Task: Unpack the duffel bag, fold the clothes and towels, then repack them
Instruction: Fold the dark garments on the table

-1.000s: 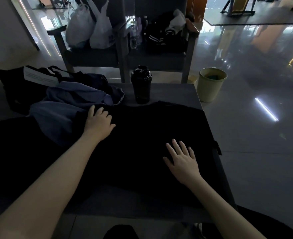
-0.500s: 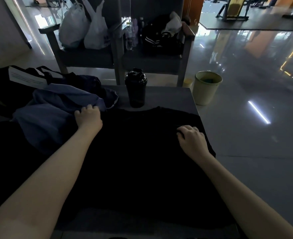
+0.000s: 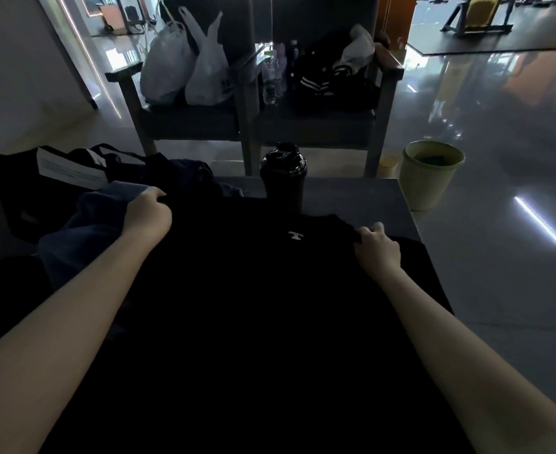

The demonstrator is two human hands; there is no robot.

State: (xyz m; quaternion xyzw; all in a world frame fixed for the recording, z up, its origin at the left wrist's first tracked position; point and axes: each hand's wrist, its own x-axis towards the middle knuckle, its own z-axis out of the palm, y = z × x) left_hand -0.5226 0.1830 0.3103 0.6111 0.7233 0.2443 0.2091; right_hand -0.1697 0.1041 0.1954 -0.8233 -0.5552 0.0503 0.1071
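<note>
A grey table (image 3: 361, 199) fills the near scene, and most of it is covered by a black T-shirt (image 3: 253, 316) spread flat from the near edge to just short of the far edge. Beyond the table stand two dark armchairs (image 3: 191, 126) side by side. The left one holds white plastic bags (image 3: 188, 70). The right one holds a black jacket with white stripes (image 3: 329, 83).

The black duffel bag (image 3: 14, 191) lies slumped at the far left of the table, with a white printed sheet (image 3: 70, 172) resting on it. A blue garment (image 3: 83, 231) is bunched just beside the bag, its right part touching the T-shirt. A pale green bin (image 3: 430, 173) stands on the glossy floor to the right of the table's far corner. A black shaker bottle (image 3: 283, 178) stands upright on the far middle of the table, just behind the shirt's collar edge.

The left hand (image 3: 148, 214) has its fingers curled round the shirt's far left edge. The right hand (image 3: 378, 249) pinches the far right edge in curled fingers. A small white logo (image 3: 295, 235) shows on the shirt between the hands.
</note>
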